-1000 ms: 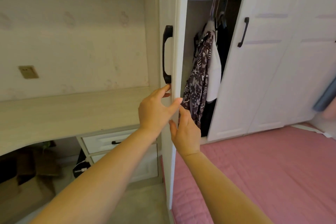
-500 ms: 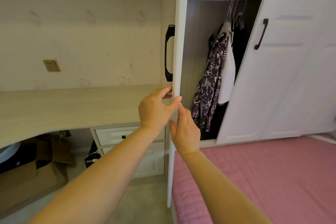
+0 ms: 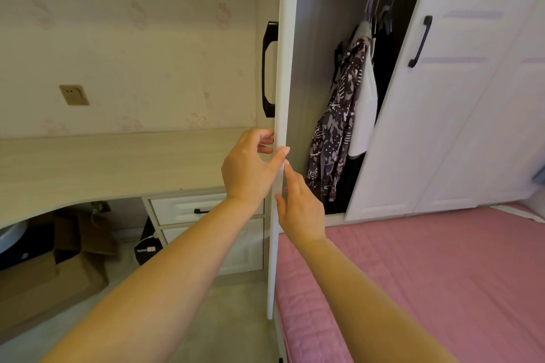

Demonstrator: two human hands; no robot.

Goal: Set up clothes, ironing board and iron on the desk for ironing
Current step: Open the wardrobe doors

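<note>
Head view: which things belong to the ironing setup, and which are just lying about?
Job: desk; door, gripped by the left hand and touched by the right hand; clothes hanging inside. No iron or board shows.
Lying about: box under the desk; drawers; socket; bed.

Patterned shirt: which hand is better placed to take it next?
Probably the right hand: it is on the inner side of the door, nearer the patterned shirt; the left hand holds its edge.

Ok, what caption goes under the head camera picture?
Left hand grips the edge of the open wardrobe door, right hand touches it; clothes hang inside.
</note>
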